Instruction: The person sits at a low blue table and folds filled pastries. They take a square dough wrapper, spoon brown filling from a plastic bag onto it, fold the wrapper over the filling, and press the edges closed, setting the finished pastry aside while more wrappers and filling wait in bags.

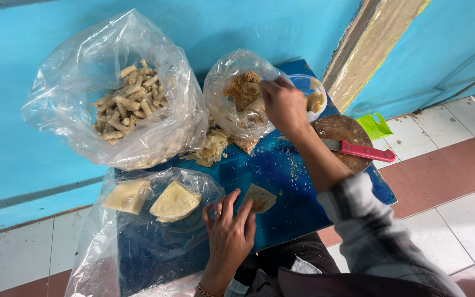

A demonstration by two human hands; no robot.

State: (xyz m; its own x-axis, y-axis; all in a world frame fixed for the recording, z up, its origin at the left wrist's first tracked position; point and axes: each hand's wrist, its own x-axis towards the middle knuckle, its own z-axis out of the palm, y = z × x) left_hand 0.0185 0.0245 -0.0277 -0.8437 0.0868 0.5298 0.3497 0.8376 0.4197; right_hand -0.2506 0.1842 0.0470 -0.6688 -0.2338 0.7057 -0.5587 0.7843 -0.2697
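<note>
My left hand (228, 228) rests flat with fingers spread on the blue table top (287, 192), its fingertips just beside a triangular pastry sheet (259, 198) with a little brown filling on it. My right hand (284, 104) reaches forward at the mouth of a clear bag of brown crumb filling (240, 93), fingers pinched together; what they pinch is hidden. A small clear bowl (314, 99) with pale pieces stands just right of that hand.
A large clear bag of rolled pastries (130, 102) stands at the back left. Folded wrappers (174, 202) lie on a plastic bag in front. A pink-handled knife (361, 149) lies on a round wooden board (342, 132). A green object (374, 125) lies on the tiled floor.
</note>
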